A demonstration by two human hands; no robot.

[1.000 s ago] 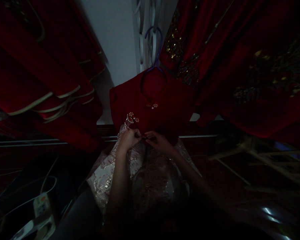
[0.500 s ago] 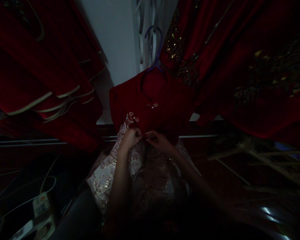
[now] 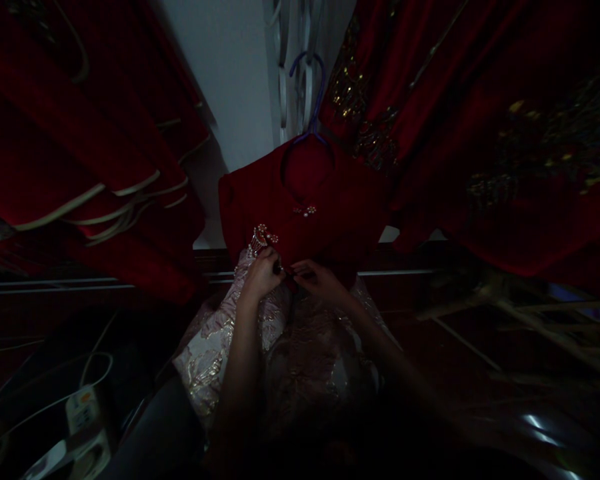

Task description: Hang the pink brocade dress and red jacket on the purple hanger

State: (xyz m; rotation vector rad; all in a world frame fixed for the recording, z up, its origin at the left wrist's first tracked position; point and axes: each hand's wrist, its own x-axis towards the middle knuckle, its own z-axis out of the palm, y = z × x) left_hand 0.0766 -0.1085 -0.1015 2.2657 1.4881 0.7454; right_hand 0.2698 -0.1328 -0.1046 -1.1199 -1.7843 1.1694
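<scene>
A dark red garment (image 3: 325,220) hangs from a blue hanger (image 3: 314,100) in front of me, with a small pearl clasp (image 3: 305,211) below the collar and a beaded ornament (image 3: 261,239) at its left front. My left hand (image 3: 261,275) and my right hand (image 3: 318,280) meet at the garment's lower front edge, fingers pinched together on the cloth or a small fastening there. What they pinch is too small and dark to name. A pale pink brocade skirt (image 3: 215,347) spreads below my forearms.
More red garments with cream piping (image 3: 105,193) hang at the left, and embroidered red ones (image 3: 480,133) at the right. A white power strip with cables (image 3: 83,413) lies at lower left. Pale wooden poles (image 3: 530,313) stand at the right. The scene is very dim.
My hands have shifted very slightly upward at the garment's front edge. Nothing else has moved.
</scene>
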